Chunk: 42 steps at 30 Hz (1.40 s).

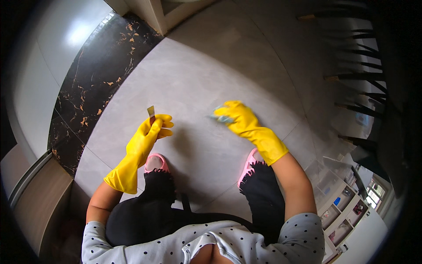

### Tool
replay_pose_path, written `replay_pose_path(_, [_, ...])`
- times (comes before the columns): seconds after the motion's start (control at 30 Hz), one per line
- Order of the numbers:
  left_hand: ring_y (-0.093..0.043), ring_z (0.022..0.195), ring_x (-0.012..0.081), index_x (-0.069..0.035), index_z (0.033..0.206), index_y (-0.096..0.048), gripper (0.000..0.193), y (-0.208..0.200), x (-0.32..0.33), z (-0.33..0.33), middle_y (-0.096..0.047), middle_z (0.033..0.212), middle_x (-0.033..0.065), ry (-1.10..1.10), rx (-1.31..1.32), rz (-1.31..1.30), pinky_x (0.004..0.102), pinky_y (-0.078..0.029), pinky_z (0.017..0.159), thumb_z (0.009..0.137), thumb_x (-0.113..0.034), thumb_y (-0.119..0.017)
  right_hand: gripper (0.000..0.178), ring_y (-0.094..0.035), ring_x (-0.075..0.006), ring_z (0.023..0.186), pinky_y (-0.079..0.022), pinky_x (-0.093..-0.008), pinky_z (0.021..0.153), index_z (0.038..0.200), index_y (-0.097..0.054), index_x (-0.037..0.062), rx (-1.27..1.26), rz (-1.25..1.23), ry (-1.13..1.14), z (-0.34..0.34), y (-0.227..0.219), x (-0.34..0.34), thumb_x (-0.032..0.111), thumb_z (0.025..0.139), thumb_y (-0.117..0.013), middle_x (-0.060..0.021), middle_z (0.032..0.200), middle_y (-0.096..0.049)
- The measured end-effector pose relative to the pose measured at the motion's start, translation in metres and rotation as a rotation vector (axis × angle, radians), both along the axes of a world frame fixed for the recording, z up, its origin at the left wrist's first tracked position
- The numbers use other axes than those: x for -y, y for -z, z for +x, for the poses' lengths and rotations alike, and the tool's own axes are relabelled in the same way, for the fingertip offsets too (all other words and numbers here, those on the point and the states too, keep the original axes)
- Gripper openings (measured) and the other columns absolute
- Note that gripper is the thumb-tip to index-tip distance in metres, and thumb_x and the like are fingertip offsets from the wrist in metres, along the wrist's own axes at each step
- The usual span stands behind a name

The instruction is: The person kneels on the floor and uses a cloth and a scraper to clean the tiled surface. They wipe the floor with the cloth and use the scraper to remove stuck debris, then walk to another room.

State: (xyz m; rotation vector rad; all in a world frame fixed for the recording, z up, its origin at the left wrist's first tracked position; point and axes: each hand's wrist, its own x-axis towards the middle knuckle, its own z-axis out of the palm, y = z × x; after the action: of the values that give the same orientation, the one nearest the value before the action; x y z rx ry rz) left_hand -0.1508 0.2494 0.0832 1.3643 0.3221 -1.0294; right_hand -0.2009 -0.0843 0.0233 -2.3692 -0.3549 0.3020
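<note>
My left hand (147, 136), in a yellow rubber glove, is closed round a small putty knife (151, 111) with a dark reddish handle. Its flat blade points up and away from me, clear of the floor, and the lower handle is hidden in the glove. To the right, my right hand (242, 119), in a matching glove, grips a crumpled pale blue-grey cloth (223, 119). The cloth is slightly blurred and sits low over the grey tiled floor (193, 75); whether it touches the tiles I cannot tell.
A black marble strip (94, 83) with gold veins curves along the left. Dark chair legs (360, 77) stand at far right. White shelves (338, 211) with small items are at lower right, and a wooden-faced cabinet (39, 193) at lower left. My pink shoes (157, 163) rest on the tiles.
</note>
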Motion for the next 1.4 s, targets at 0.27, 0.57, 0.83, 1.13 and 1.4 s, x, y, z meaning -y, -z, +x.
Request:
replay_pose_path(0.27, [-0.062, 0.098, 0.0212, -0.003, 0.126, -0.054, 0.039, 0.003, 0.007, 0.0, -0.062, 0.112, 0.0107, 0.097, -0.017, -0.014, 0.0328, -0.046, 0.093, 0.103, -0.032, -0.042, 0.025, -0.061, -0.0348, 0.097, -0.049, -0.0444, 0.085, 0.1, -0.07, 0.0144, 0.248, -0.206, 0.491, -0.029, 0.035, 0.027, 0.013, 0.075, -0.065, -0.0125, 0.103, -0.068])
replay_pose_path(0.57, [-0.063, 0.095, 0.0194, -0.005, 0.125, -0.056, 0.039, 0.011, 0.009, -0.004, -0.064, 0.11, 0.0096, 0.058, -0.023, -0.033, 0.0313, -0.046, 0.091, 0.102, -0.034, -0.043, 0.018, -0.062, -0.0332, 0.091, -0.049, -0.0413, 0.081, 0.098, -0.07, 0.0125, 0.068, 0.082, 0.653, -0.07, 0.01, -0.024, 0.008, 0.081, -0.065, -0.0106, 0.1, -0.068])
replay_pose_path(0.83, [-0.063, 0.092, 0.0184, -0.006, 0.124, -0.056, 0.039, 0.022, 0.014, -0.008, -0.065, 0.107, 0.0092, 0.098, -0.084, -0.042, 0.0312, -0.047, 0.088, 0.102, -0.035, -0.045, 0.013, -0.063, -0.0333, 0.084, -0.049, -0.0417, 0.073, 0.093, -0.071, 0.0112, 0.155, -0.148, 0.934, -0.145, 0.055, -0.028, 0.01, 0.085, -0.061, -0.011, 0.085, -0.067])
replay_pose_path(1.13, [-0.058, 0.08, 0.015, -0.006, 0.123, -0.057, 0.038, 0.023, 0.007, -0.004, -0.065, 0.103, 0.0089, 0.089, -0.065, -0.004, 0.0294, -0.047, 0.08, 0.101, -0.035, -0.046, 0.015, -0.065, -0.0319, 0.088, -0.05, -0.0414, 0.078, 0.098, -0.071, 0.0062, 0.139, -0.122, 1.177, -0.147, 0.016, -0.085, 0.011, 0.086, -0.064, -0.011, 0.093, -0.071])
replay_pose_path(1.4, [-0.054, 0.079, 0.0137, -0.006, 0.122, -0.058, 0.037, 0.022, 0.005, -0.01, -0.065, 0.098, 0.0084, 0.158, -0.123, -0.045, 0.0286, -0.047, 0.079, 0.102, -0.034, -0.044, 0.024, -0.064, -0.034, 0.094, -0.049, -0.0429, 0.086, 0.105, -0.068, 0.0046, 0.209, -0.329, 1.233, -0.136, 0.063, -0.116, 0.012, 0.082, -0.067, -0.0139, 0.103, -0.07])
